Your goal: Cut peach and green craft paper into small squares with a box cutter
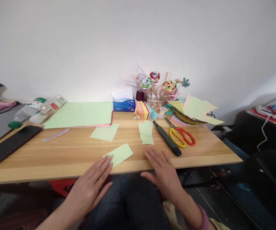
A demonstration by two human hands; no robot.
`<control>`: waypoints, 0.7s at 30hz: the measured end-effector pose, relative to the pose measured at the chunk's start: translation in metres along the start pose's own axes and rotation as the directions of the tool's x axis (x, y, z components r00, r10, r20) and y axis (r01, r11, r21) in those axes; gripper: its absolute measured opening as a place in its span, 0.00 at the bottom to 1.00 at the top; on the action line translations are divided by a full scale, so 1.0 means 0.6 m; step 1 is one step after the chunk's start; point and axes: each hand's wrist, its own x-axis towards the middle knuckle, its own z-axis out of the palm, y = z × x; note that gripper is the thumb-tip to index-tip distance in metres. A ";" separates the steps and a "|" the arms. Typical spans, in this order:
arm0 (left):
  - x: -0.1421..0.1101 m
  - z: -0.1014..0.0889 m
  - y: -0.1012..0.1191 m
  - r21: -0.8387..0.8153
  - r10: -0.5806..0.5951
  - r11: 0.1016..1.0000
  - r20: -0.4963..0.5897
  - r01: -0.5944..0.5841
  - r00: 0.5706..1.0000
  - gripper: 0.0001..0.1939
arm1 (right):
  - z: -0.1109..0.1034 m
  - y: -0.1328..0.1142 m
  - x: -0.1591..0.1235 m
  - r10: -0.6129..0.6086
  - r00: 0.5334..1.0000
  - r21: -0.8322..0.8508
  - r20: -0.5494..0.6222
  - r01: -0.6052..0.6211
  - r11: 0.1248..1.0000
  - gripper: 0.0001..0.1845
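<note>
My left hand point(92, 182) lies nearly flat, its fingertips resting on the near left end of a pale green paper rectangle point(122, 154) at the table's front edge. To the right, my right hand point(163, 172) is held with fingers extended and thumb apart, over the front edge, with nothing in it. Just beyond its fingertips are small overlapping green paper pieces point(146, 130). A dark green box cutter point(167, 138) lies beside them, and scissors point(181, 135) with yellow and red handles are further right. Another green paper square point(105, 132) lies behind the rectangle.
A stack of large green sheets point(80, 113) lies at the back left, near two plastic bottles point(30, 110) and a black phone point(12, 143). Along the wall stand a tissue pack point(124, 104), folded coloured papers point(144, 110) and paper flowers point(155, 83). A folded paper strip point(56, 134) lies left.
</note>
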 end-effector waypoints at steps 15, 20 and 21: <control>0.119 0.012 -0.005 -0.265 -0.231 0.927 0.153 0.265 0.961 0.21 | 0.018 0.130 0.054 0.435 0.900 -0.309 0.027 -0.406 0.860 0.17; 0.118 0.019 -0.068 -0.274 -0.178 0.939 0.133 0.209 0.975 0.18 | 0.019 0.135 0.055 0.431 0.902 -0.289 0.000 -0.413 0.864 0.16; 0.120 0.022 -0.076 -0.266 -0.155 0.943 0.178 0.199 0.972 0.18 | 0.016 0.135 0.055 0.429 0.903 -0.280 -0.014 -0.415 0.866 0.17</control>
